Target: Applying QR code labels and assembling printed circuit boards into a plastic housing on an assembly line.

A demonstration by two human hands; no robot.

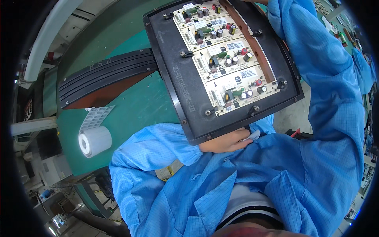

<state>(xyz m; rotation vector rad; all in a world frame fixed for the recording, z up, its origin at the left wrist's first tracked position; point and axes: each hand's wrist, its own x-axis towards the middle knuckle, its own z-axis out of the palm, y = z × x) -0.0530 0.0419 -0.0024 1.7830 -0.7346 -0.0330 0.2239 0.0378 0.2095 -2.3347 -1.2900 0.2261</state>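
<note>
A black rectangular carrier tray [185, 85] is held up, tilted, in front of me. In it lies a panel of several pale circuit boards [223, 59] with capacitors, green and red parts and white labels. A brown strip [256, 53] runs along the panel's right side, and small screwed clips stand around it. My left hand [227, 141] is closed at the tray's near edge, partly under it; something pale and thin [252, 135] shows at its fingertips. My right hand [257, 1] is at the far edge, mostly cut off by the frame, its arm reaching along the tray's right side.
A green-topped bench [134, 114] lies to the left. On it are a roll of white labels [96, 141] with a loose printed tail and another black carrier tray [106, 73], next to the held one. A pale machine frame [51, 39] rises at far left. Another blue sleeve [362, 69] shows at far right.
</note>
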